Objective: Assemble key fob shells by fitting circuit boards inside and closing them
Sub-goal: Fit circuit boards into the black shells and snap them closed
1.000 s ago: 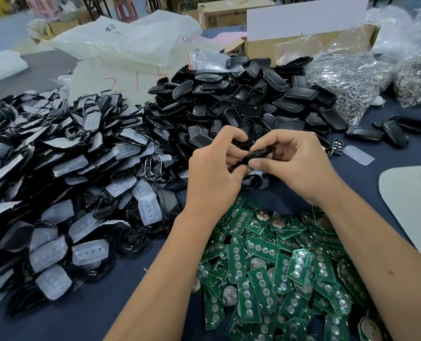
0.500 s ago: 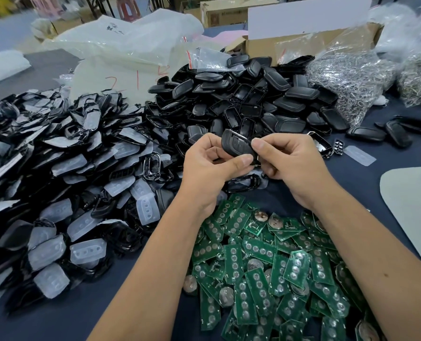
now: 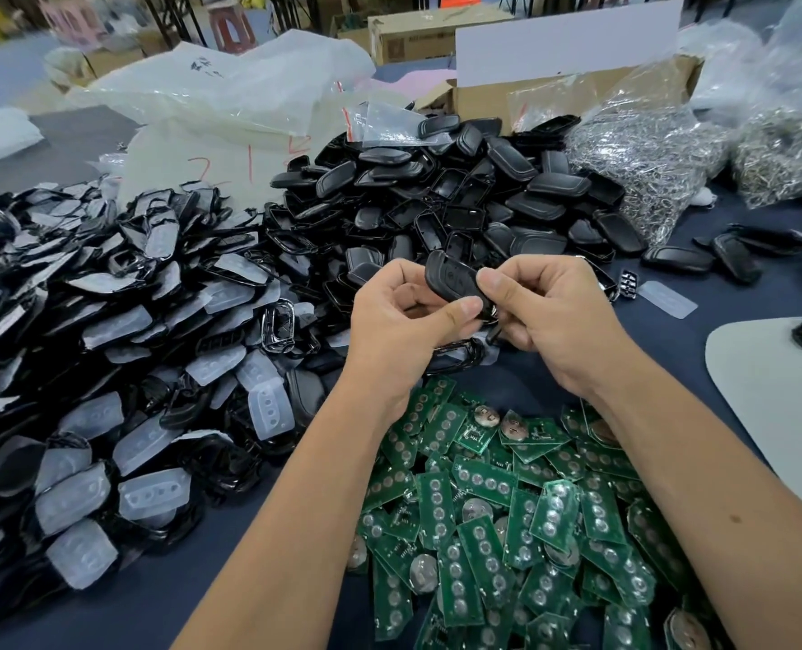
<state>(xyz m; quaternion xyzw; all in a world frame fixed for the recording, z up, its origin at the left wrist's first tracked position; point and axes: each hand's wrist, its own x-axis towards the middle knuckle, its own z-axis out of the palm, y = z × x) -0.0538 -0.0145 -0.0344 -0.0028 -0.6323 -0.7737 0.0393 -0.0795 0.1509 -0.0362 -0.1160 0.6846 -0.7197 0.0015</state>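
The left hand (image 3: 401, 321) and right hand (image 3: 547, 316) are both pinching one black oval plastic key fob shell (image 3: 453, 280) above the middle of the dark blue desk (image 3: 108, 612), thumbs pressing its face; its lower end is lying hidden behind the fingers. Green rectangular circuit boards (image 3: 507, 518) are piling at the near edge, partly cut off by the frame. Black shell halves (image 3: 436, 199) are heaping toward the far edge, and translucent button pads (image 3: 75, 358) are spreading left.

Factory assembly bench: heaped black fob shells (image 3: 460, 199), green circuit boards (image 3: 507, 509), cardboard cartons (image 3: 418, 37).
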